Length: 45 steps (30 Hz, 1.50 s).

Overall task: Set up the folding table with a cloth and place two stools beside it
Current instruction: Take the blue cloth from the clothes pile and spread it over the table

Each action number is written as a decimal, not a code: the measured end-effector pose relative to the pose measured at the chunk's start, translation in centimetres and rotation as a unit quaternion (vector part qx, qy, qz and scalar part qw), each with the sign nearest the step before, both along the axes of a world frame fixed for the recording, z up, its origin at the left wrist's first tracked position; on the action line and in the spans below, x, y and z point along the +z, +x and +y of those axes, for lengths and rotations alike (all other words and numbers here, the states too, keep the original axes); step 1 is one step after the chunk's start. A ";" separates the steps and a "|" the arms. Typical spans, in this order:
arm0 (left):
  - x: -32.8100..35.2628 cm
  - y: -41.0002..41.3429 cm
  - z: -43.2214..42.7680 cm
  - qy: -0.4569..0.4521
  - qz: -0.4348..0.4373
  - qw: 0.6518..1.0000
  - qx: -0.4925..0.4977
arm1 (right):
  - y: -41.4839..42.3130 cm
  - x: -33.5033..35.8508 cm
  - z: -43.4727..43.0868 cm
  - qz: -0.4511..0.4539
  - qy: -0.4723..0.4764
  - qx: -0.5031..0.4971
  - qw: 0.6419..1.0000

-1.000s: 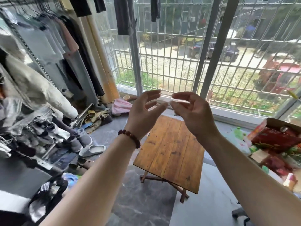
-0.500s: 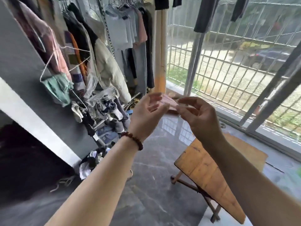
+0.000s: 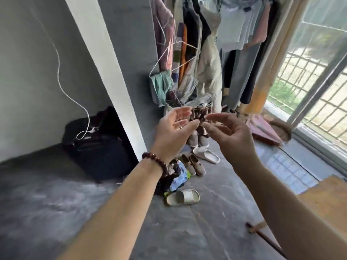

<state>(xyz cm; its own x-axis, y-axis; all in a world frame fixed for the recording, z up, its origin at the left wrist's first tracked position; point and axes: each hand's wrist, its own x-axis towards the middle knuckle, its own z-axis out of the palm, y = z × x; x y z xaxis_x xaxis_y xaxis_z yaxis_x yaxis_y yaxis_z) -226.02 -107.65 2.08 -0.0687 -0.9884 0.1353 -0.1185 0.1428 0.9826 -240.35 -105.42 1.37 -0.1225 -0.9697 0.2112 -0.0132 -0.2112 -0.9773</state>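
Two hands are held up in the middle of the view, close together but not touching. The left hand (image 3: 174, 128), with a bead bracelet (image 3: 157, 162) on its wrist, is turned with its palm toward the other hand. Its fingers (image 3: 180, 111) are spread and almost straight. The right hand (image 3: 231, 134) is loosely curled, with its thumb and first finger stretched toward the left hand. Nothing is seen held in either hand. The picture is blurred there, so a very thin thing could be missed.

Only a corner of the wooden table (image 3: 326, 199) is seen, low on the right, with one leg (image 3: 262, 233) under it. It is stood on the floor near the window (image 3: 309, 81). No cloth is laid on the part that shows. No stools are seen anywhere.

So the table step looks done, and the cloth step seems to be the one in hand. The view is pointed away from the table, toward hanging clothes (image 3: 206, 44), a black bag (image 3: 97, 143) and slippers (image 3: 183, 197) on the floor. It is judged that a cloth is being looked for.

For the next move, a cloth must be found and picked up with both hands. Then it must be carried back, opened out and laid flat over the table top. After that, two stools must be found and set beside the table.
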 end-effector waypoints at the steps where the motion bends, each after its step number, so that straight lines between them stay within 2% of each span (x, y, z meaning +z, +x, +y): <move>1: -0.2 1.3 -0.2 0.003 0.005 1.000 0.013 | 1.3 -0.1 -0.6 -0.003 0.006 0.014 1.000; 13: -2.4 16.9 -2.2 0.036 0.007 0.973 0.228 | 17.2 -1.9 -8.6 0.034 0.046 0.217 0.975; 27: -4.8 27.5 -8.7 0.044 0.038 0.908 0.415 | 31.0 -3.9 -19.8 0.073 0.057 0.393 0.915; 36: -6.0 34.0 -8.3 0.071 0.042 0.873 0.480 | 39.3 -5.7 -20.8 0.090 0.071 0.471 0.874; 45: -8.0 45.0 -6.5 0.068 0.058 0.856 0.509 | 50.7 -6.9 -20.3 0.116 0.072 0.489 0.861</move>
<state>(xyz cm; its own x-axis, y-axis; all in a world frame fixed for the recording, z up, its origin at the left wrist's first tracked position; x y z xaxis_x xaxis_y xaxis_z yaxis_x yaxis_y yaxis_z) -181.01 -114.11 -5.92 0.8435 -0.5359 -0.0372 -0.0149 -0.0925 0.9956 -189.68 -125.70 -5.58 0.7979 -0.6026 -0.0116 -0.0959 -0.1080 -0.9895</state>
